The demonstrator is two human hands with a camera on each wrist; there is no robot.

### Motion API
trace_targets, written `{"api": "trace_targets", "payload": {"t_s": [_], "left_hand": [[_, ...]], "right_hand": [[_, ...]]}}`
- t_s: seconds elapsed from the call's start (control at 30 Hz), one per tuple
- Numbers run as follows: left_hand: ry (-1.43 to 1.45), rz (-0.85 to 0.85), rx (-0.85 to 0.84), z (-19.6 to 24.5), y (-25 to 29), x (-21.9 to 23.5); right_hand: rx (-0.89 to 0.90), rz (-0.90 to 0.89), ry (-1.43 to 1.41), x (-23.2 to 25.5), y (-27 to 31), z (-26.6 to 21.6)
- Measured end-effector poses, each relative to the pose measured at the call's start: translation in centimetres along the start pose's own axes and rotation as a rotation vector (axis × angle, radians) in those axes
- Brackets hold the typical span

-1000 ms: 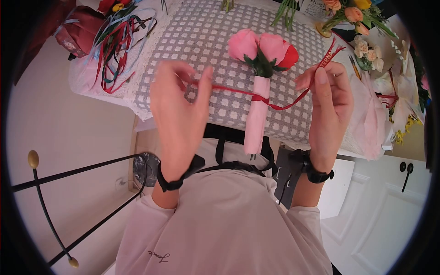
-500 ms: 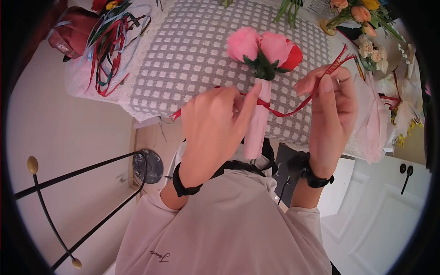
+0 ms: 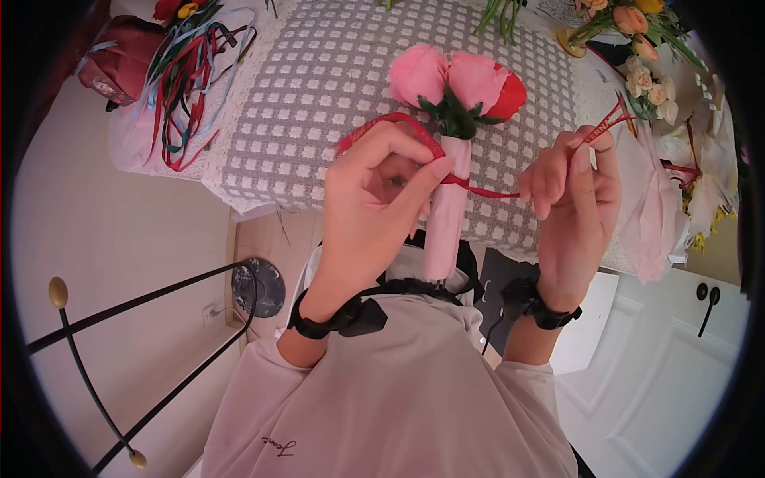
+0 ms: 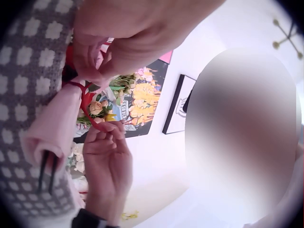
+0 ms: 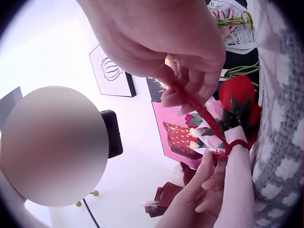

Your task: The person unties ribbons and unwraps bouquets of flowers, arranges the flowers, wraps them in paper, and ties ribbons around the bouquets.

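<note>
A small bouquet of pink roses and a red rose lies with its stems wrapped in pink paper. Red ribbon crosses round the wrap just below the leaves. My left hand is at the wrap's left side, pinching the ribbon by the crossing; its tail arches over the fingers. To the right, my right hand grips the other ribbon length, whose lettered end sticks up past the fingers. Bare stem ends poke out of the wrap in the left wrist view.
A grey-and-white checked cushion lies beneath the bouquet. Loose ribbons are heaped at the left. Peach flowers, white blooms and pink wrapping paper are at the right. A black metal rail stands lower left.
My left hand has come in from the left to the wrap, and its ribbon tail now arches over the fingers. The right-hand length, slack before, runs straighter; the right fingers have curled more.
</note>
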State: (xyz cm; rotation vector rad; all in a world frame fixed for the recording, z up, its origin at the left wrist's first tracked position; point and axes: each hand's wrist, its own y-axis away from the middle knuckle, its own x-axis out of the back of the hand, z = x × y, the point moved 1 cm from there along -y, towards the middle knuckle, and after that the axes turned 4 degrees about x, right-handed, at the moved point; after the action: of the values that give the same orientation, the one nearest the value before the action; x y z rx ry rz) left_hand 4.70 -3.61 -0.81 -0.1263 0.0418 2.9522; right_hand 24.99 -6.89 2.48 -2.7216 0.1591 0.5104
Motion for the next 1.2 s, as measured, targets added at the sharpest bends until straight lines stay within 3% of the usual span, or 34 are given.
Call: {"api": "trace_targets", "payload": {"t_s": [0.07, 0.17, 0.33, 0.47, 0.57, 0.77, 0.83, 0.87, 0.93, 0.97, 1.03, 1.1, 1.17, 1.2], "left_hand": [[0.375, -0.183, 0.023, -0.3, 0.0, 0.3], [0.416, -0.180, 0.043, 0.0, -0.4, 0.3], [0.290, -0.172, 0.003, -0.4, -0.5, 0.7], [0.102, -0.106, -0.096, -0.7, -0.5, 0.7], [0.122, -0.113, -0.063, -0.6, -0.3, 0.5], [0.108, -0.097, -0.031, -0.6, -0.3, 0.2], [0.103, -0.098, -0.043, -0.7, -0.3, 0.2], [0.112, -0.113, -0.053, -0.7, -0.4, 0.2], [0.093, -0.118, -0.052, -0.5, -0.4, 0.3], [0.075, -0.125, -0.045, -0.4, -0.4, 0.3], [0.074, -0.123, -0.038, -0.4, -0.3, 0.3], [0.073, -0.130, -0.033, -0.4, -0.4, 0.1], [0.092, -0.124, -0.027, -0.4, -0.4, 0.0], [0.086, -0.133, -0.027, -0.4, -0.3, 0.0]], "right_hand": [[-0.001, 0.009, 0.002, 0.4, 0.1, 0.2], [-0.007, 0.088, 0.123, 0.6, 0.3, 0.5], [0.008, 0.154, 0.461, 1.6, 0.7, 1.6], [-0.030, 0.162, 0.453, 1.8, 0.8, 1.6], [-0.037, 0.196, 0.469, 1.9, 0.6, 1.3], [0.142, 0.230, 0.470, 0.5, -1.2, 1.0], [0.263, 0.176, 0.833, 1.3, -2.0, 1.6], [0.267, 0.174, 0.826, 1.1, -1.9, 1.8], [0.439, 0.248, 1.510, 0.8, -1.0, 1.6], [0.443, 0.250, 1.511, 0.2, -0.3, 1.2], [0.112, 0.416, 1.261, -1.6, 2.0, 0.6], [-0.080, 0.380, 1.116, -3.1, 3.8, 0.7], [-0.076, 0.145, 1.045, -3.1, 4.5, 1.8], [-0.075, 0.155, 1.042, -3.4, 4.4, 2.0]]}}
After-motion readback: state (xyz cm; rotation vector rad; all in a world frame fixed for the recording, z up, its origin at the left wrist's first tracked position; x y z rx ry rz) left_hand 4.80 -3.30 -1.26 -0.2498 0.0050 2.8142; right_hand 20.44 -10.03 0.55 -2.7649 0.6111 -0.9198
